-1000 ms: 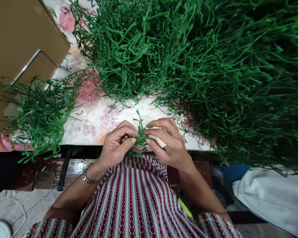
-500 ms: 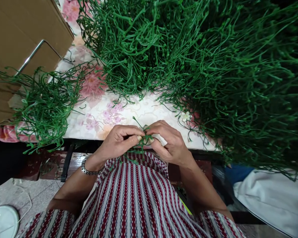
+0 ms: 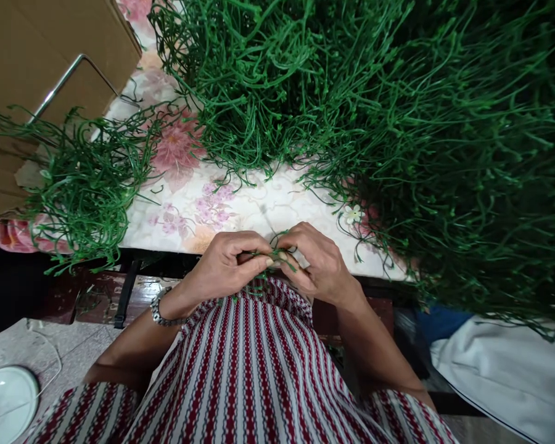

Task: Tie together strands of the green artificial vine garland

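Observation:
My left hand (image 3: 234,262) and my right hand (image 3: 317,262) meet at the table's front edge, above my lap. Both are closed, thumb against fingers, pinching a thin green artificial plant stem (image 3: 282,253) between them. Its short side sprigs stick out around my fingertips; the part inside the fingers is hidden. Beyond my hands spreads a big heap of similar green stems (image 3: 268,111). A smaller pile of green stems (image 3: 87,191) lies at the left, hanging partly over the edge.
A floral tablecloth (image 3: 245,209) covers the table. At the left stand a cardboard box (image 3: 50,55) and a bent metal rod (image 3: 60,86). A small white flower (image 3: 352,214) lies by the heap. Pale fabric (image 3: 513,370) is at lower right, a round white object (image 3: 9,398) at lower left.
The stem between my fingers has turned, its sprigs now lying more sideways and one tip blurred. My hands stay nearly in place while the view has shifted slightly.

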Demonstrator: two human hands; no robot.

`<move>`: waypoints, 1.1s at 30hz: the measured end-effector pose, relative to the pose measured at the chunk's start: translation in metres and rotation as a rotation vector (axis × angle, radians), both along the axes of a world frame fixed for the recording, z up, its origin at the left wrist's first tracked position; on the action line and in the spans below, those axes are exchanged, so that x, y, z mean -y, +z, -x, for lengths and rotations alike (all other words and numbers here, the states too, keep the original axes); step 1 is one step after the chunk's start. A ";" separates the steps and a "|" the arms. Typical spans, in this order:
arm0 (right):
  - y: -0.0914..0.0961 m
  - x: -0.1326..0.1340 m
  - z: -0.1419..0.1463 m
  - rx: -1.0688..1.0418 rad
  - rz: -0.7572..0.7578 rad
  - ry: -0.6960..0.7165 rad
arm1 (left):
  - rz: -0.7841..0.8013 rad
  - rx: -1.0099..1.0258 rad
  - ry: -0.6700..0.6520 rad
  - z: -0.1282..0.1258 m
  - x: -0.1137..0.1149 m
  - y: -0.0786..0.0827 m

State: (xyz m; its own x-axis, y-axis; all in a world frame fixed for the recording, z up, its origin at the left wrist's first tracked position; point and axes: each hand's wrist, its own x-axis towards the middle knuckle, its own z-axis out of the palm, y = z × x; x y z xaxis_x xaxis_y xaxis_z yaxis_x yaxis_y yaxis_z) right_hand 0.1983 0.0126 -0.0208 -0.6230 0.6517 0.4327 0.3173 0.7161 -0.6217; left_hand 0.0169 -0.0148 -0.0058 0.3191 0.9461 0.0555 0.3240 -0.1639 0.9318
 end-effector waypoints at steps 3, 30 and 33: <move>0.000 0.000 0.001 -0.010 0.050 -0.006 | -0.014 0.007 -0.002 0.000 0.001 -0.003; -0.005 0.002 0.008 -0.010 -0.130 0.012 | -0.325 -0.121 0.122 -0.002 0.010 -0.018; -0.006 0.004 0.007 -0.014 -0.098 -0.012 | -0.418 -0.128 0.096 -0.001 0.009 -0.020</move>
